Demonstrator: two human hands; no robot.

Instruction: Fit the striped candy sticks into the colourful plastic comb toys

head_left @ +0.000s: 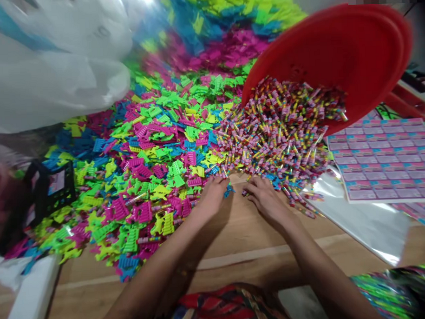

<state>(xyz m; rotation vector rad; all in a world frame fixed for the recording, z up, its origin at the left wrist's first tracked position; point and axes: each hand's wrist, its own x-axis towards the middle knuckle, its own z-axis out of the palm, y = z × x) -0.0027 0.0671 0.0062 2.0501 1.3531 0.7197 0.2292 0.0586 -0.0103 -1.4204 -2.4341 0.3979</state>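
Note:
My left hand [213,194] is closed with its fingertips on a small blue plastic piece [228,191], just above the wooden table [236,233]. Across a narrow gap, my right hand [264,197] has curled fingers, with something small and dark at the tips that I cannot make out. Left of and beyond my hands spreads a big heap of comb-like plastic pieces [163,133] in pink, green, yellow and blue. A pile of small, thin pink, yellow and red tubes [277,124] lies just beyond my right hand.
A red basin [362,56] lies tipped with tubes spilling out. Printed label sheets [383,163] and a clear plastic bag [364,224] are at right. At left are a large white bag [56,86], a black basket [53,188] and a white box [32,291].

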